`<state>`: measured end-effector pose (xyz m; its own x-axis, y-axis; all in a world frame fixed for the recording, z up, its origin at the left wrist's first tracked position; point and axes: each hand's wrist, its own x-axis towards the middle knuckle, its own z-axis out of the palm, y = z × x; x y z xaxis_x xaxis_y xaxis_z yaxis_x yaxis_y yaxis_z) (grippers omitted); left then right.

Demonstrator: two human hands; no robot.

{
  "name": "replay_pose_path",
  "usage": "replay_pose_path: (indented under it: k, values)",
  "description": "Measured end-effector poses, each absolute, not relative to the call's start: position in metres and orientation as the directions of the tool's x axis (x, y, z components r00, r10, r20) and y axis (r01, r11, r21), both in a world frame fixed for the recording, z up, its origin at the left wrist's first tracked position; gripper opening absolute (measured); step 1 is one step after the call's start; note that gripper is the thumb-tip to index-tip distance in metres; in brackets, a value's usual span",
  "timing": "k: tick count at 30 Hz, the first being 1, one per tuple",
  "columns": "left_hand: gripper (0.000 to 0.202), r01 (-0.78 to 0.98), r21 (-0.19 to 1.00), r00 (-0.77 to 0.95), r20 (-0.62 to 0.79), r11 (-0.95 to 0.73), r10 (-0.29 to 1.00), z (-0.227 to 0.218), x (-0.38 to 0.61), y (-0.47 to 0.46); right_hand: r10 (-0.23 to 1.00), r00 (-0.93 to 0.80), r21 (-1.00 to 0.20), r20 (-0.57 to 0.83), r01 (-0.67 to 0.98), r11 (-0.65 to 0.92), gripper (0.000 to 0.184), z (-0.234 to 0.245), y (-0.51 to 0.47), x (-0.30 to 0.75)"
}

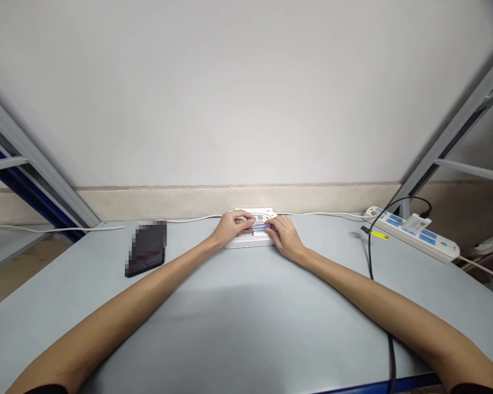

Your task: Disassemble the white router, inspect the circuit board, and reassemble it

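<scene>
At the back of the table, close to the wall, lies a flat white rectangular board or tray point(250, 244) with a grid of small holes. Over it, both hands pinch a small clear-and-bluish plastic piece point(262, 226); its exact kind is too small to make out. My left hand point(232, 226) has its thumb and fingers closed at the left end of this piece. Closed on the right end is my right hand point(286, 234), its fingertips bent inward. A white label with a QR-like square point(260, 218) shows between the hands. My fingers hide parts of the board.
A black phone point(150, 249) lies on the grey table point(246, 323) to the left. On the right are a white power strip point(414, 232) and a black cable point(370, 262) with a yellow tag, running under my right forearm. A white cord follows the wall; metal frame posts flank both sides.
</scene>
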<state>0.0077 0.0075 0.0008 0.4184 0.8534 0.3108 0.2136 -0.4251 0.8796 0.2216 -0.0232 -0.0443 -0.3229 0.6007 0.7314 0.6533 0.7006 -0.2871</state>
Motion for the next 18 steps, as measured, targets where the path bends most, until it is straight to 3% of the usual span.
replay_pose_path:
  k: [8, 18]
  values:
    - [0.022, 0.088, 0.954, 0.422, 0.226, -0.288, 0.878, 0.000, 0.004, 0.018, 0.642, -0.261, -0.333, 0.721, 0.682, 0.651, 0.016, -0.042, -0.023, 0.225]
    - [0.029, 0.020, 0.962, 0.415, 0.240, -0.273, 0.878, -0.004, 0.002, 0.020, 0.566, -0.275, -0.320, 0.777, 0.603, 0.731, 0.018, -0.044, -0.024, 0.226]
